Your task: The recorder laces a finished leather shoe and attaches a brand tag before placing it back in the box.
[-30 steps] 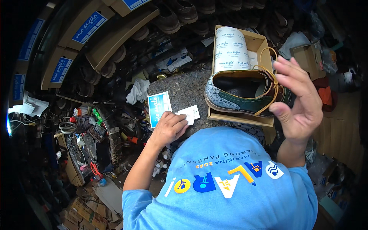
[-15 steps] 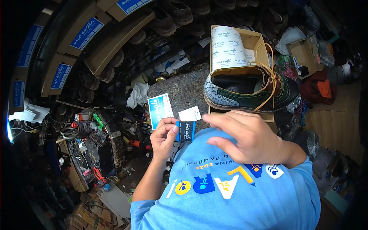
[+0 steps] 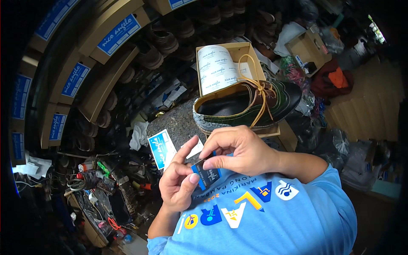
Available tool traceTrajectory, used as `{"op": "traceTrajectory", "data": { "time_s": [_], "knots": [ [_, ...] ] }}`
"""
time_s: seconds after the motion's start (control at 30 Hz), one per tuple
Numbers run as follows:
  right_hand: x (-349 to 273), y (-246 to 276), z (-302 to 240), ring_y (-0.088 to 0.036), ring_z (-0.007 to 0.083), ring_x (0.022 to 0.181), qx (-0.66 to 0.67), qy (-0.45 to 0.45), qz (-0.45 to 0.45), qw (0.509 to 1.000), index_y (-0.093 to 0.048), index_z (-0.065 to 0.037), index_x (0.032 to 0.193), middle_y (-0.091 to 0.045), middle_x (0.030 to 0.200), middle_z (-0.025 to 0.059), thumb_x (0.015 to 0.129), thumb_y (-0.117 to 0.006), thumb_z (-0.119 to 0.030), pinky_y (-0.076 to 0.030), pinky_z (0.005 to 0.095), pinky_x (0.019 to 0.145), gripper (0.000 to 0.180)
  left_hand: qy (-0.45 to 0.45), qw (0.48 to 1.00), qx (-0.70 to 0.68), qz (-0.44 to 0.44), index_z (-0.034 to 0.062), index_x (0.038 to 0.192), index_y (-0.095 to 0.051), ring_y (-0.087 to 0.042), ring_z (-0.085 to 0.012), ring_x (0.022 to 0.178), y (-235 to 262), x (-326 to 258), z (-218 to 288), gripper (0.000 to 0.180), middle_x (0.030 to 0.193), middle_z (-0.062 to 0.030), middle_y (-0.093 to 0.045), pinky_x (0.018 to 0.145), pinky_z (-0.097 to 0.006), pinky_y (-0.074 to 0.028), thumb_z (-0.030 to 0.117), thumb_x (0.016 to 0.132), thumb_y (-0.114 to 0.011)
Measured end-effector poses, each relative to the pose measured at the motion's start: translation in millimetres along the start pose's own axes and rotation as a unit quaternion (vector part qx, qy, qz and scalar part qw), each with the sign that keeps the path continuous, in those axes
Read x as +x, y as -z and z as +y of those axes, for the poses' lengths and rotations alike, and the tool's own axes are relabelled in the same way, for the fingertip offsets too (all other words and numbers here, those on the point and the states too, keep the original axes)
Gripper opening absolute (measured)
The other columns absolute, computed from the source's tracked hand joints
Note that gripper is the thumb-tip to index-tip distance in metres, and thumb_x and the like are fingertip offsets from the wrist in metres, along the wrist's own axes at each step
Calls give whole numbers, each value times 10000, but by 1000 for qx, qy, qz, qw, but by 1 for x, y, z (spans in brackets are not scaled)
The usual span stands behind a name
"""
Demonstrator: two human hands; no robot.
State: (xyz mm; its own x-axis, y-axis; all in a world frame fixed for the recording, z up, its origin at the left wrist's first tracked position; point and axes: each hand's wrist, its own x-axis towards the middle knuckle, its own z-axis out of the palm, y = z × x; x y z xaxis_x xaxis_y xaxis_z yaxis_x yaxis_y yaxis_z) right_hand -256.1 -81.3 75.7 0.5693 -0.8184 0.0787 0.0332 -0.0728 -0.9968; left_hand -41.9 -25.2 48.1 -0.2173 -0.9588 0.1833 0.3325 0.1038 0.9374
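Observation:
Close to my shirt front, a small blue and black card [image 3: 207, 174] is held between both hands. My left hand [image 3: 178, 182] grips its left edge with the thumb in front, and the left index finger points up and away. My right hand [image 3: 240, 148] pinches at the card's top with thumb and fingertips, where a thin dark line shows; whether it is a string or an edge is unclear. Behind the fingers lies a white tag [image 3: 194, 149], partly hidden. A blue and white label card [image 3: 162, 148] rests left of it. Beyond my right hand sits a green and brown leather shoe [image 3: 238, 111] with tan laces.
The shoe lies across an open cardboard box [image 3: 246, 46] with white printed paper [image 3: 216, 70] in it. Shoeboxes [image 3: 112, 34] with blue labels are stacked at the far left, beside dark shoes [image 3: 163, 40]. Tools and wires clutter the left; another open box [image 3: 308, 51] stands far right.
My right hand has moved in to the left and now pinches at the card, which it was apart from before. The left index finger has lifted off. The whole view has shifted.

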Motion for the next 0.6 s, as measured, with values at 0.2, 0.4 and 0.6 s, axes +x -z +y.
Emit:
{"op": "traceTrajectory", "data": {
  "time_s": [0.2, 0.4, 0.6],
  "knots": [
    [-4, 14, -5, -682, 118, 943, 150, -40, 2, 988, -714, 34, 1052, -728, 996, 96, 874, -710, 69, -547, 255, 850, 181, 121, 980, -137, -78, -56, 1114, -582, -599, -270, 1169, 11, 20, -5, 177, 1275, -254, -604, 1013, -390, -460, 47, 971, -599],
    [-18, 48, -10, -691, 127, 933, 132, -42, -25, 990, -727, 36, 1038, -733, 993, 101, 862, -699, 76, -549, 257, 841, 182, -72, 944, 311, -89, -22, 1050, -707, -725, -200, 749, 30, 42, 17, 243, 842, -125, -739, 672, -294, -560, -146, 847, -657],
    [-29, 76, -26, -686, 304, 1091, -135, 54, -135, 980, -609, 17, 1250, -694, 1170, 169, 804, -785, -168, -541, 392, 931, 514, -59, 876, 446, -175, -4, 964, -700, -740, -212, 715, -10, 61, 36, 214, 801, -98, -739, 644, -251, -548, -124, 787, -703]
  ]
}}
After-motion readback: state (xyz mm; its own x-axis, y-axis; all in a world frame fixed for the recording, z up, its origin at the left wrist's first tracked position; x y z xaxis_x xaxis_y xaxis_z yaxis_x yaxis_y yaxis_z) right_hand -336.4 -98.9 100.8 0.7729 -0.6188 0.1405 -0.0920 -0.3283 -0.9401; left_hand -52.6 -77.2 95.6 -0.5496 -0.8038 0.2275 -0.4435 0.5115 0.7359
